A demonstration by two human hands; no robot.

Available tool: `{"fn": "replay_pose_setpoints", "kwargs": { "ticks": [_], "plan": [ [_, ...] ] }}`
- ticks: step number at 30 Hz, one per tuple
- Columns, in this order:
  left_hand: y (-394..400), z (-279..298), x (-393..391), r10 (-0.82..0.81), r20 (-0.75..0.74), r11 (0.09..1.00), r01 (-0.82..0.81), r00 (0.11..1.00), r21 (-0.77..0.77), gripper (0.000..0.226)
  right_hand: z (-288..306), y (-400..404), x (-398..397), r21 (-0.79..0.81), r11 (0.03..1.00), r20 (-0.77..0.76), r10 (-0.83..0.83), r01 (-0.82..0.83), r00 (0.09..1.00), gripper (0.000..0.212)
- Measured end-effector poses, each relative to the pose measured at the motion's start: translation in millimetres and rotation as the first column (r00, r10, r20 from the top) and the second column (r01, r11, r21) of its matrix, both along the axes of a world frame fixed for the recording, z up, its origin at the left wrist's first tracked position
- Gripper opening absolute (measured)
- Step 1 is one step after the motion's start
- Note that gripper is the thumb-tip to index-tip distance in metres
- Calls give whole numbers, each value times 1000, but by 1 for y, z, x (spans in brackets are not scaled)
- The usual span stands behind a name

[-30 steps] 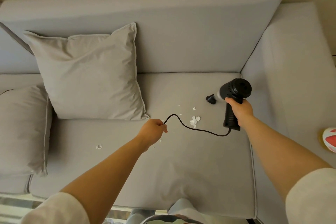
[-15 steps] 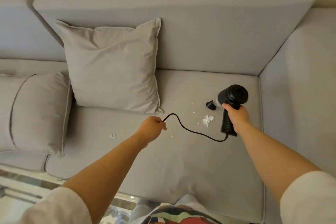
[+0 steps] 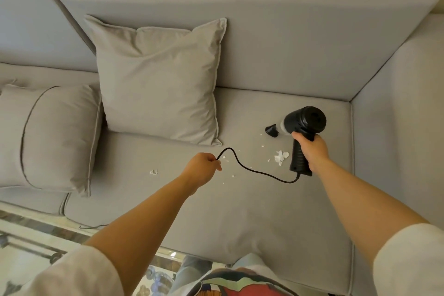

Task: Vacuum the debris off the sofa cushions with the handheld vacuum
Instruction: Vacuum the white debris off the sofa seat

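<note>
My right hand (image 3: 312, 149) grips the handle of a black handheld vacuum (image 3: 303, 120) above the grey sofa seat cushion (image 3: 240, 211). Its nozzle points left and down, close to the cushion. A black cord (image 3: 254, 170) runs from the handle's base in a loop to my left hand (image 3: 203, 169), which pinches it. White debris lies on the cushion: a larger clump (image 3: 280, 156) just left of the handle, a scrap (image 3: 153, 172) farther left, and several small crumbs between my hands.
A square grey pillow (image 3: 161, 81) leans on the backrest (image 3: 276, 31) at the left of the cushion. A second pillow (image 3: 55, 137) lies farther left. The sofa arm (image 3: 396, 127) rises on the right. A patterned floor (image 3: 36, 247) shows below the sofa's front edge.
The view has shifted left, bringing more of the left pillows into sight. Both hands, the vacuum and the cord keep about the same pose over the cushion.
</note>
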State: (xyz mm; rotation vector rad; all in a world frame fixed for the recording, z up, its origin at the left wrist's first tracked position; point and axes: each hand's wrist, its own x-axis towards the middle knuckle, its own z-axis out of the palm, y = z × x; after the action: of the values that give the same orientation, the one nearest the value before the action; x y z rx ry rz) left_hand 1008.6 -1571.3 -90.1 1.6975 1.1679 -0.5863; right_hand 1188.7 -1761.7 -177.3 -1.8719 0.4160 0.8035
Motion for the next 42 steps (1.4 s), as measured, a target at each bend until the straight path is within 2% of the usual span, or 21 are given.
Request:
{"fn": "replay_pose_setpoints", "kwargs": {
  "ticks": [6,11,15,19,22,25,27,32,42],
  "plan": [
    [11,-5,-17,29,-8,1000,-29,1000,10,30,-4,27,-6,-14,994,35,112,-112,993,40],
    [19,-9,-34,52,-28,999,-52,998,-4,28,-8,35,-17,-61,987,-9,151,-151,988,41],
    [25,-11,-42,55,-22,998,-55,998,-12,27,-6,36,-23,-92,986,28,146,-143,989,40],
    [27,-10,-47,38,-7,999,-38,999,-26,29,-3,33,-31,-91,980,-26,173,-174,985,33],
    [31,-8,-53,26,4,999,-26,1000,-29,30,-1,36,-39,-97,983,2,154,-153,988,40],
    [38,-8,-64,20,7,999,-20,1000,-25,30,5,38,-52,-64,985,-102,155,-162,983,43],
    [44,-8,-72,7,10,1000,-7,1000,-21,30,7,41,-65,-56,983,-95,170,-176,981,41],
    [58,-4,-93,-10,22,1000,10,1000,-15,27,14,59,-92,-19,995,-60,95,-97,994,40],
    [95,-2,-142,-9,21,1000,9,1000,-14,27,-9,97,-132,-71,996,-9,-59,58,998,49]
  ]
}}
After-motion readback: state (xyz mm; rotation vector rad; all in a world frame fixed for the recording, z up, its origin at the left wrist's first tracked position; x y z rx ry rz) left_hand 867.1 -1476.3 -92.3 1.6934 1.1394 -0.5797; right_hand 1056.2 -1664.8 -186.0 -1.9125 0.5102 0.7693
